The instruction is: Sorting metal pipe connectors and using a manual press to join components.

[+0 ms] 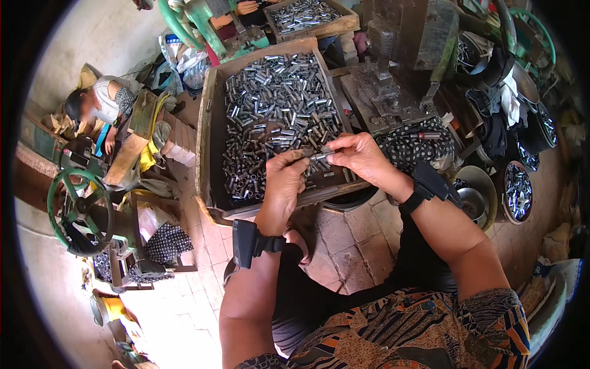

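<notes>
Over the near right part of a wooden tray, my left hand and my right hand meet at a small shiny metal tube. Each hand pinches one end between thumb and fingers, so the tube lies nearly level between them. Beneath and beyond my hands, the tray is heaped with many similar short metal tubes, some bright and some dark. My fingertips hide both ends of the held tube.
A heavy greasy press stands right of the tray, beside dotted cloth. Bowls of metal parts sit at the right. A green handwheel stands at the left. Another person works at the far left. Another tray lies beyond.
</notes>
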A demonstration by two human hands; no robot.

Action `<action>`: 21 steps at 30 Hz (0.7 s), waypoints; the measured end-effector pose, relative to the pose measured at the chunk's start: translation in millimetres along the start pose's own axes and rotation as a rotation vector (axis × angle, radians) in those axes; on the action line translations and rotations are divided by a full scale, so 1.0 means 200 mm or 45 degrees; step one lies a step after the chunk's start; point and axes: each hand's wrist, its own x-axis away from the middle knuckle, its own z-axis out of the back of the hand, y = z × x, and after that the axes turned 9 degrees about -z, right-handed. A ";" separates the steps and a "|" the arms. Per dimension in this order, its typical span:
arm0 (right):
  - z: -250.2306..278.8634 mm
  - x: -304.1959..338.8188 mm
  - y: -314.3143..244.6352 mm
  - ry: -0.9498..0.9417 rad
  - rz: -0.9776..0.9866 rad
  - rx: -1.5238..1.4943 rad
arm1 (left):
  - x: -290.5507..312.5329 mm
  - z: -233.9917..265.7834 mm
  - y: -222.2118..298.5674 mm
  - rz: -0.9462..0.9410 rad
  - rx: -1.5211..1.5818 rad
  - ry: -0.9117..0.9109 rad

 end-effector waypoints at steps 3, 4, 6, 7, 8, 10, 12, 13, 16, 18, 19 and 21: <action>-0.02 0.03 -0.04 0.060 -0.083 -0.014 | 0.02 0.00 0.01 -0.002 0.058 0.004; -0.02 0.03 -0.05 0.067 -0.075 -0.032 | 0.02 0.00 0.01 -0.007 0.078 0.008; -0.02 0.04 -0.06 0.083 -0.057 -0.069 | 0.02 -0.01 0.02 -0.019 0.106 0.015; -0.02 0.05 -0.06 0.083 -0.054 -0.070 | 0.02 -0.02 0.02 -0.024 0.114 0.018; -0.02 0.05 -0.07 0.081 -0.054 -0.072 | 0.03 -0.02 0.02 -0.028 0.123 0.025; -0.02 0.06 -0.07 0.086 -0.040 -0.069 | 0.03 -0.03 0.03 -0.026 0.148 0.019; -0.03 0.06 -0.07 0.103 -0.017 -0.060 | 0.03 -0.04 0.03 -0.022 0.174 0.011; -0.03 0.06 -0.08 0.116 -0.018 -0.052 | 0.03 -0.04 0.03 -0.021 0.185 0.006; -0.03 0.06 -0.08 0.129 0.046 -0.036 | 0.03 -0.04 0.03 -0.004 0.210 -0.006; -0.02 0.05 -0.06 0.109 0.180 -0.028 | 0.03 -0.05 0.03 0.007 0.212 -0.015; -0.01 0.05 -0.05 0.095 0.174 -0.027 | 0.03 -0.06 0.04 0.009 0.206 -0.019; -0.01 0.05 -0.05 0.064 0.158 -0.028 | 0.03 -0.06 0.03 0.002 0.215 -0.040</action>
